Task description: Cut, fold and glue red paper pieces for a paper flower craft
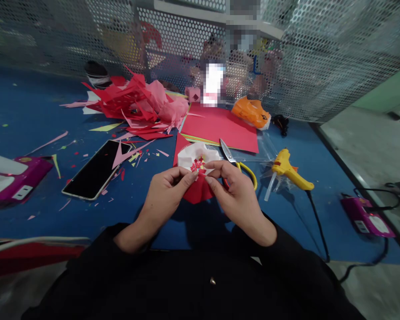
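Observation:
My left hand [166,190] and my right hand [237,191] meet over a crumpled piece of white paper [187,154]. Fingers and thumbs of both are pinched together at its near edge, partly hiding what lies between them. Small red and yellow paper bits [198,164] are gathered in the middle of the white paper. Beneath it is a red paper sheet [196,194], with one corner showing at the upper left. Just beyond my right hand lie scissors [245,172] with yellow handles, their blades pointing away from me.
Red and pink paper scraps [136,102] are heaped at back left, near a phone [93,171]. Behind my hands lies a coloured paper stack [216,126]. A yellow glue gun [288,169] and a purple power strip [366,215] are on the right. A perforated metal screen [183,31] bounds the back.

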The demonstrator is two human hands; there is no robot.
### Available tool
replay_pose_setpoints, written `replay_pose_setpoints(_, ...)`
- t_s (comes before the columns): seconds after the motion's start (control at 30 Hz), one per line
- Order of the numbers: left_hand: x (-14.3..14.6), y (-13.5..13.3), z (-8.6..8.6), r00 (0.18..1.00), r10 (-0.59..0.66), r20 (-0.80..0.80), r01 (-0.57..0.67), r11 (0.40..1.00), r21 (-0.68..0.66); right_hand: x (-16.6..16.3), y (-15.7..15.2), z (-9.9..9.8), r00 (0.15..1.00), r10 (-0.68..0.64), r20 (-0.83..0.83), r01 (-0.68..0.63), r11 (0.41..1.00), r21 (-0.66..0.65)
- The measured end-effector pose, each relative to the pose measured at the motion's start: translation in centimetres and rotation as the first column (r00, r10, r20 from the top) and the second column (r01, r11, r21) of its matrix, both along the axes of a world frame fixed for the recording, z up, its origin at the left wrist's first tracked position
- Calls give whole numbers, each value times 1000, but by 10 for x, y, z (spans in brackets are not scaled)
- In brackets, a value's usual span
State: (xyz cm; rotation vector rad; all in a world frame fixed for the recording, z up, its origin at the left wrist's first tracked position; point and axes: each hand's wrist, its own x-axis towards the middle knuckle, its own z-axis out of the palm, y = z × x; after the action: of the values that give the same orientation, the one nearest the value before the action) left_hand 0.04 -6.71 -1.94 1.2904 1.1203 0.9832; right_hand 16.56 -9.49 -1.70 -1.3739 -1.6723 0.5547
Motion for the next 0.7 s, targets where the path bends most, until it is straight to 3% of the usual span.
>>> replay_pose_setpoints(0.13, 0, 1, -4, 996, 43, 81, -42, 999, -16, 2, 1, 2, 1000, -9, -9, 9, 1000, 5)
replay_pose_setpoints(0.33, 0, 5, -9, 953, 251, 168, -257, 966, 15, 6, 2, 5, 1000, -31, -1, 31, 999, 45)
replay_pose_setpoints(0.47, -2, 5, -10, 943, 281, 176, -292, 956, 37, 6, 4, 3, 999, -21, -26, 22, 999, 47)
replay_pose_setpoints(0.57, -4, 3, -8, 961, 250, 117, -259, 963, 77, 5, 5, 3, 999, -26, -47, 30, 997, 74)
replay_pose_setpoints(0.7, -7, 4, -5, 996, 81, -28, -81, 997, 12, 6, 6, 3, 996, -39, -74, 47, 994, 99)
